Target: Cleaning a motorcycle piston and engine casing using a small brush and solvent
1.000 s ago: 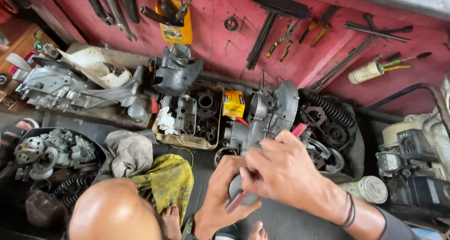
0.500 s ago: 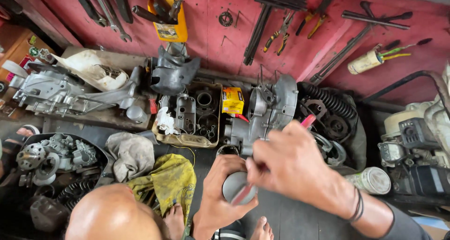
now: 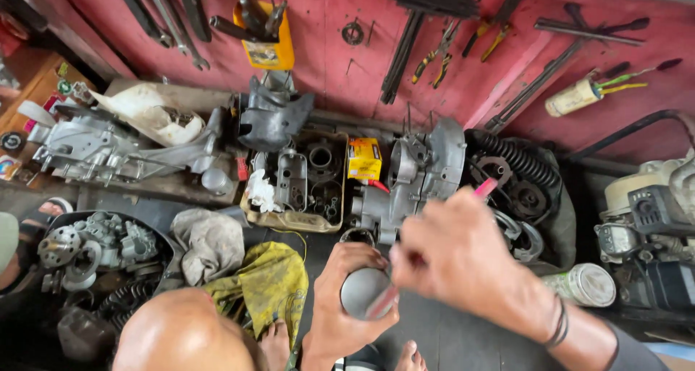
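My left hand (image 3: 334, 326) is shut on a round grey metal part (image 3: 360, 291), holding it low in the middle of the view. My right hand (image 3: 456, 262) is just right of it and above it, gripping a thin red-handled tool (image 3: 484, 188). The handle's end sticks up past my knuckles, and the blurred lower end lies across the face of the grey part. My bare knee (image 3: 181, 335) and feet are at the bottom edge.
A grey engine case (image 3: 427, 168) stands just beyond my hands, next to a tray of metal parts (image 3: 289, 219) and a yellow box (image 3: 364, 159). Yellow (image 3: 268, 284) and grey rags (image 3: 206, 244) lie left. A white tin (image 3: 586, 284) is right. Tools hang on the red wall (image 3: 347, 74).
My right hand has shifted slightly over the grey part, working the red-handled tool across it. My left hand keeps hold of the part. The view has drifted a little.
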